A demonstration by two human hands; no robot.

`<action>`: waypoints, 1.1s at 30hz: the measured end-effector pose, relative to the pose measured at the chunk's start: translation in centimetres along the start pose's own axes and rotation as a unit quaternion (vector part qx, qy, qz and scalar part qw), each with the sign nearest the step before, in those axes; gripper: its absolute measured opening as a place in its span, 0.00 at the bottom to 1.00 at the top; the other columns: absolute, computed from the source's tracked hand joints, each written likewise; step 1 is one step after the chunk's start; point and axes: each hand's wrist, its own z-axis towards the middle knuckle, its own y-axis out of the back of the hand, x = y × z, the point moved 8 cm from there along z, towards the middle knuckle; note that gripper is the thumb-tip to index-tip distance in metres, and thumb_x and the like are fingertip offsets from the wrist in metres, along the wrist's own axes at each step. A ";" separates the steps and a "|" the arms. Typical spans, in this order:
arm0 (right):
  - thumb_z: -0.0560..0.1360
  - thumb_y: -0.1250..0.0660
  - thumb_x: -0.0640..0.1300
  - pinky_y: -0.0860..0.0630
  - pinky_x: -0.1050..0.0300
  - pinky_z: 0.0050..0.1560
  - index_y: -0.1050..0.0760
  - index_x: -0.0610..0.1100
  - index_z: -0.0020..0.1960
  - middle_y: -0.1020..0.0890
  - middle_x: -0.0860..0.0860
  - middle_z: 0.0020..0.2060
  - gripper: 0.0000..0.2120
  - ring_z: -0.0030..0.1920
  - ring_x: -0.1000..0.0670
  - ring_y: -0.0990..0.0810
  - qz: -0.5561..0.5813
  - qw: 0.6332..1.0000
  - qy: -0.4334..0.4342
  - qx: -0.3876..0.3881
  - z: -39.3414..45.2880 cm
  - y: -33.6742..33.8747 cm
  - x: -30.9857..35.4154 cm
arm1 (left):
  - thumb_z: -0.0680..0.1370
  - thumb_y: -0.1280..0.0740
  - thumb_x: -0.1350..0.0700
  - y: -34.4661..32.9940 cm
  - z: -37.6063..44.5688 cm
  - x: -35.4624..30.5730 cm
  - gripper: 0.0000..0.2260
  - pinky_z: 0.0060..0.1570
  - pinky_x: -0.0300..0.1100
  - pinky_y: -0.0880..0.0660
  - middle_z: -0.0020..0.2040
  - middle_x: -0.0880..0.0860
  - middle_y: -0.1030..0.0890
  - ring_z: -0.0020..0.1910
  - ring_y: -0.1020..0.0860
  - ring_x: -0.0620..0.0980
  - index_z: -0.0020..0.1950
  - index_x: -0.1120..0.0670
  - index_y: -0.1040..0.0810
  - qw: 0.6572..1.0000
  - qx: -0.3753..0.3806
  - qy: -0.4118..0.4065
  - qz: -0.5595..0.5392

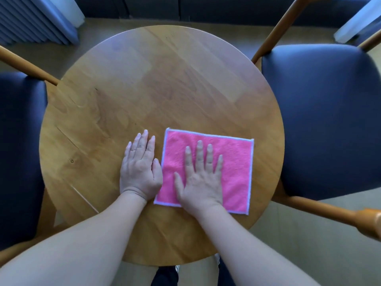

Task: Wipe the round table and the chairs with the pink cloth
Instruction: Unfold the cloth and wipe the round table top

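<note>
A round wooden table (144, 89) fills the middle of the view. A pink cloth (235, 162) with a pale border lies spread flat on its near right part. My right hand (201, 178) rests palm down on the cloth, fingers spread and straight. Just left of the cloth, my left hand (141, 168) lies flat on the bare wood, fingers together, thumb beside the cloth's left edge. A chair with a dark blue seat (321, 120) stands at the right of the table. Another dark blue seat (20, 153) is at the left.
Wooden chair arms (329, 215) and back posts (280, 27) stick out close to the table's rim on both sides. A pale curtain (35, 19) hangs at the far left and a dark wall runs along the back. My legs show under the near table edge.
</note>
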 end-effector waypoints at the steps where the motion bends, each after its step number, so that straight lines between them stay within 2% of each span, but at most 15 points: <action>1: 0.76 0.48 0.61 0.52 0.33 0.72 0.45 0.44 0.77 0.44 0.40 0.77 0.35 0.77 0.36 0.48 -0.008 0.999 0.032 0.007 -0.7 -0.6 1.2 | 0.73 0.46 0.55 0.1 0.0 0.1 0.27 0.74 0.46 0.49 0.72 0.61 0.32 0.73 0.35 0.58 0.70 0.63 0.29 1.000 -0.002 -0.001 -0.008; 4: 0.77 0.47 0.62 0.51 0.36 0.72 0.46 0.45 0.78 0.43 0.41 0.77 0.35 0.78 0.38 0.48 -0.019 0.997 0.076 -0.003 -1.7 -0.8 2.0 | 0.74 0.46 0.56 0.3 0.2 0.3 0.26 0.74 0.46 0.47 0.72 0.61 0.31 0.72 0.34 0.57 0.70 0.63 0.28 0.999 -0.004 0.000 -0.042; 6: 0.76 0.47 0.62 0.52 0.37 0.72 0.47 0.46 0.78 0.45 0.40 0.78 0.35 0.77 0.38 0.49 -0.013 0.998 0.065 -0.021 -1.9 0.0 1.4 | 0.75 0.46 0.55 0.4 0.4 0.7 0.25 0.73 0.48 0.43 0.71 0.61 0.30 0.71 0.33 0.57 0.70 0.63 0.29 0.998 0.005 -0.006 -0.064; 9: 0.77 0.50 0.63 0.53 0.33 0.71 0.46 0.48 0.78 0.47 0.39 0.78 0.34 0.77 0.34 0.50 -0.015 0.999 0.026 -0.010 -2.0 0.4 0.8 | 0.75 0.47 0.58 1.0 1.4 1.5 0.24 0.71 0.50 0.38 0.69 0.61 0.28 0.70 0.30 0.58 0.69 0.65 0.29 0.997 0.013 -0.036 -0.067; 13: 0.75 0.49 0.67 0.52 0.28 0.70 0.47 0.48 0.78 0.46 0.38 0.78 0.37 0.76 0.29 0.50 -0.029 0.999 0.012 0.024 -1.6 -0.9 1.1 | 0.77 0.48 0.58 1.0 3.9 2.3 0.23 0.71 0.52 0.39 0.70 0.62 0.28 0.70 0.31 0.59 0.69 0.65 0.28 0.998 0.011 -0.059 -0.009; 19: 0.73 0.48 0.69 0.56 0.32 0.72 0.47 0.53 0.79 0.47 0.45 0.79 0.38 0.77 0.35 0.53 -0.043 0.997 0.061 -0.009 -0.4 -0.2 -1.1 | 0.75 0.47 0.57 0.2 5.9 1.5 0.25 0.72 0.51 0.42 0.71 0.62 0.30 0.71 0.33 0.59 0.69 0.64 0.29 0.998 -0.001 -0.061 0.008; 22: 0.73 0.50 0.69 0.59 0.33 0.73 0.50 0.55 0.79 0.49 0.47 0.79 0.38 0.78 0.37 0.56 -0.047 0.999 0.028 0.001 1.4 0.8 -4.5 | 0.75 0.47 0.57 0.2 7.4 1.7 0.24 0.72 0.52 0.43 0.72 0.62 0.31 0.72 0.34 0.59 0.69 0.64 0.29 0.999 -0.018 -0.036 0.010; 25: 0.72 0.58 0.71 0.67 0.36 0.73 0.63 0.58 0.77 0.62 0.51 0.78 0.37 0.77 0.39 0.65 -0.062 0.997 -0.044 0.022 4.2 2.8 -9.7 | 0.75 0.44 0.59 0.5 8.9 2.6 0.24 0.73 0.50 0.45 0.73 0.60 0.32 0.74 0.36 0.57 0.70 0.63 0.29 0.999 -0.041 0.029 -0.004; 27: 0.72 0.62 0.71 0.68 0.36 0.73 0.67 0.57 0.76 0.66 0.51 0.77 0.38 0.77 0.40 0.68 -0.070 0.993 -0.094 0.029 6.3 4.3 -13.1 | 0.74 0.44 0.59 0.7 9.4 2.8 0.24 0.74 0.49 0.45 0.73 0.59 0.32 0.74 0.36 0.57 0.70 0.62 0.29 0.998 -0.051 0.043 -0.005; 33: 0.76 0.59 0.68 0.60 0.35 0.75 0.63 0.53 0.79 0.62 0.47 0.79 0.36 0.77 0.38 0.62 -0.061 0.986 -0.156 0.006 11.8 7.0 -16.3 | 0.73 0.43 0.61 0.7 9.2 2.3 0.25 0.72 0.53 0.42 0.72 0.61 0.31 0.72 0.33 0.58 0.69 0.62 0.28 0.998 -0.056 0.034 0.011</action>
